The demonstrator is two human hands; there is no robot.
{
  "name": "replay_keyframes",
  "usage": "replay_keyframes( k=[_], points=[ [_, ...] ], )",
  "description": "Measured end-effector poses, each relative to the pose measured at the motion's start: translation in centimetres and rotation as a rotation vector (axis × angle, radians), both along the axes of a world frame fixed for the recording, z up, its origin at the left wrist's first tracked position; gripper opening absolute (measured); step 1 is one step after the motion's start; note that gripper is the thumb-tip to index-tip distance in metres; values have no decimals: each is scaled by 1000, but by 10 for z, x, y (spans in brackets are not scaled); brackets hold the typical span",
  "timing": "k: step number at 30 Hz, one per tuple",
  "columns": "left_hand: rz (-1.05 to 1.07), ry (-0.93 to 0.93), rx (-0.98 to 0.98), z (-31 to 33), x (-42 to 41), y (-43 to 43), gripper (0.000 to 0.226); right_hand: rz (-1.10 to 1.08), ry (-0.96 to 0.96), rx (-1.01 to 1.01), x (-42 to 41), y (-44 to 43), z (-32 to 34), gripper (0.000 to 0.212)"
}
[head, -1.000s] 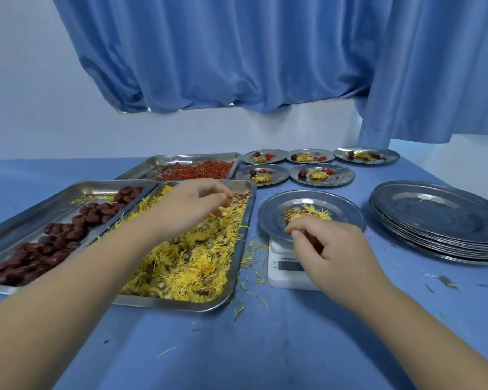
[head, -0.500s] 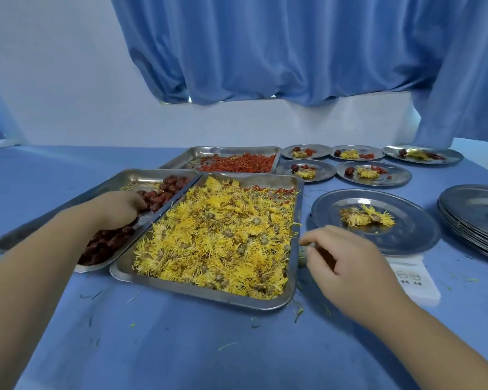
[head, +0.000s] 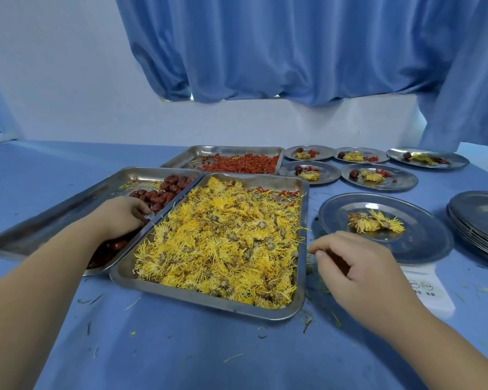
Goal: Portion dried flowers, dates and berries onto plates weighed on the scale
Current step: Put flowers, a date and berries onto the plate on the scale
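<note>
Surface: smooth blue sheet, littered with thin loose petal strands.
Flower tray: rectangular, dull dented steel with rounded corners, at the middle of the surface.
Dried flowers: shaggy yellow heads with grey-green centres, heaped across that tray; a few red bits lie at its far end.
Date tray: same steel, touching the flower tray's left rim, its left half bare.
Dates: wrinkled, glossy dark red, piled along the right side.
Berry tray: towards the far edge, holding small orange-red berries.
Plate: round, shallow, scuffed metal, on the white scale right of the flower tray, carrying a small flower clump.
Filled plates: five, near the far right corner, each with flowers, a date and berries.
Plate stack: at the right edge.
Left hand: fingers curled down onto the dates; a grip cannot be told.
Right hand: beside the flower tray's right rim, fingers curled, thumb meeting forefinger; anything pinched cannot be told.
</note>
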State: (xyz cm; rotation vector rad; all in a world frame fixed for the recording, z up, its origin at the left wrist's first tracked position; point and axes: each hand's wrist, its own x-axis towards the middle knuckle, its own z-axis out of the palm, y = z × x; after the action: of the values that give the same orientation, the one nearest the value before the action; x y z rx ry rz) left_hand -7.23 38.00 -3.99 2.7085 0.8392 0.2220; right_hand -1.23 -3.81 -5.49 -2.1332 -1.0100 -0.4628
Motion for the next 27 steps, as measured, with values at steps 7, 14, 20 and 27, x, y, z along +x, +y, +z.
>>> replay_keyframes(
  k=[7, 14, 20, 27],
  points=[
    [23, -254, -11, 10, -7, -14, 23, -10, -18, 58, 4, -2, 1, 18],
    [-156, -385, -108, 38, 16, -79, 24, -49, 342, 468, 14, -15, 14, 26],
    [-429, -341, -217, 47, 56, -170, 30, -112, 719, 929, 29, -35, 30, 25],
    [-603, -279, -213, 46, 104, -259, 24, -117, 895, 1168, 42, -49, 34, 16]
  ],
)
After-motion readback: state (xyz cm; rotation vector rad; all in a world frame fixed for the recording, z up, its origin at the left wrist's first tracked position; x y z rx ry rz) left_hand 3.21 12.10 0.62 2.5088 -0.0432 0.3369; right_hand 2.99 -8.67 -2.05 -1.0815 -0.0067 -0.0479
